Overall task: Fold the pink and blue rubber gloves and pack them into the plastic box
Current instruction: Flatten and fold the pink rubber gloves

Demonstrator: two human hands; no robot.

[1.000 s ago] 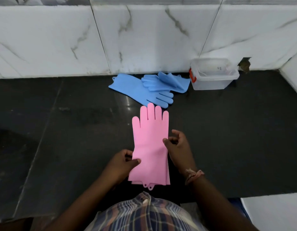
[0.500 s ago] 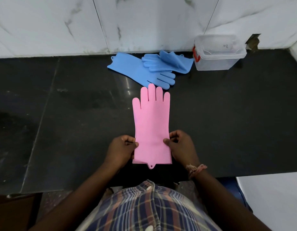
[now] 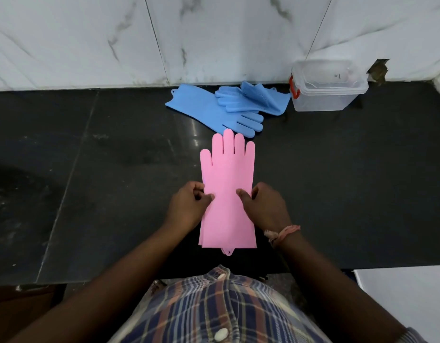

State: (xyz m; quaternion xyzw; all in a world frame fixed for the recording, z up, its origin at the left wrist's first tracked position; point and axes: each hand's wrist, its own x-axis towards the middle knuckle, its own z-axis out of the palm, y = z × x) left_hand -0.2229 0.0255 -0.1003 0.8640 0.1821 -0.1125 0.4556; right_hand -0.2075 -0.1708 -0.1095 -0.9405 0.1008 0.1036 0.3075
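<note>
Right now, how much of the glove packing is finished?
Done: the pink gloves lie stacked flat. In hand: the left hand and right hand pinch their sides, no fold made. Left: the blue gloves lie loose, and the plastic box has its lid on.

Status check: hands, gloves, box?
Left hand and right hand pinching stacked pink gloves at mid-length, flat, unfolded. Blue gloves loose behind. Plastic box lidded, nothing packed.

Pink gloves (image 3: 227, 194), blue gloves (image 3: 214, 112), black counter (image 3: 337, 181), white marble wall (image 3: 90, 38), plaid shirt (image 3: 214, 310)
</note>
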